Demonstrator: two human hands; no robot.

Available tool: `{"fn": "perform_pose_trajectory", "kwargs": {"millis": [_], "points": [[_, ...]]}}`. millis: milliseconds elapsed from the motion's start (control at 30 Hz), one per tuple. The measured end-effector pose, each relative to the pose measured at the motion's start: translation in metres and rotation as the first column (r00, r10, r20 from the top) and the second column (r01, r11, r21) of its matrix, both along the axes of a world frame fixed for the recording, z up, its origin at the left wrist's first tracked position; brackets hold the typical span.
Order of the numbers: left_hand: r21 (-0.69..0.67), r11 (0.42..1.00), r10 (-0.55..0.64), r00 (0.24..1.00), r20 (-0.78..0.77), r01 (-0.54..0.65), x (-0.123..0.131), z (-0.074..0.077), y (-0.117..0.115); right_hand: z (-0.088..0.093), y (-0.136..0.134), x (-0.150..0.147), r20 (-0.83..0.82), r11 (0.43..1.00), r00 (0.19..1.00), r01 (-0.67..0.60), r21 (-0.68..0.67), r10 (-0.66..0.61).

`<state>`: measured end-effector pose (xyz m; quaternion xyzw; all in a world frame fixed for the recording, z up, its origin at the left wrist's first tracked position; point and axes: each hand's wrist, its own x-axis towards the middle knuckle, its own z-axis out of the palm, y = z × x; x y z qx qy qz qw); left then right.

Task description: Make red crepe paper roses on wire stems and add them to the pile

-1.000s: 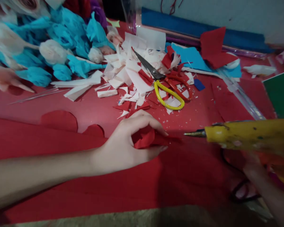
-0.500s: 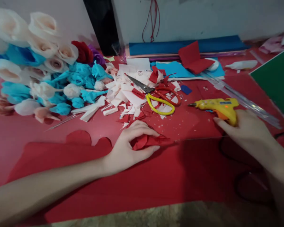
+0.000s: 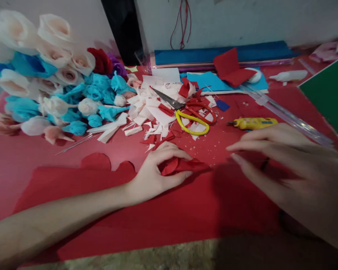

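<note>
My left hand (image 3: 154, 172) rests on the red crepe paper sheet (image 3: 146, 217) and is closed around a rolled red paper piece (image 3: 180, 165), pinching it between thumb and fingers. My right hand (image 3: 287, 168) hovers just to the right of it, fingers stretched out and apart, holding nothing. The yellow glue gun (image 3: 253, 123) lies on the red table behind my right hand, nozzle pointing left.
Scissors with yellow and red handles (image 3: 190, 114) lie on a pile of white and red paper scraps (image 3: 152, 108). A heap of blue, white and pink paper flowers (image 3: 53, 86) fills the left. Blue and red sheets (image 3: 228, 71) lie at the back; a green board (image 3: 329, 93) stands right.
My right hand set the glue gun down on the table, let go of it, and moved left toward the rolled red paper. My left hand stayed put.
</note>
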<state>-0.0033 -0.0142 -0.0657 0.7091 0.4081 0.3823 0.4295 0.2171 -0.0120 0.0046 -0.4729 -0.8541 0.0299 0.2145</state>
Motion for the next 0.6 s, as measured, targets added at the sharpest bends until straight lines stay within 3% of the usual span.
{"fn": "perform_pose_trajectory", "kwargs": {"millis": [167,600], "points": [[-0.031,1.0,-0.005,1.0,0.016,0.006,0.002,0.001,0.001,0.003,0.011,-0.029,-0.143,0.965,0.976,-0.191,-0.181,0.167],[-0.08,0.996,-0.031,0.999,0.011,0.032,0.001,0.004,0.0,-0.009,0.026,-0.033,-0.191,0.918,0.958,-0.266,-0.295,0.216]]}}
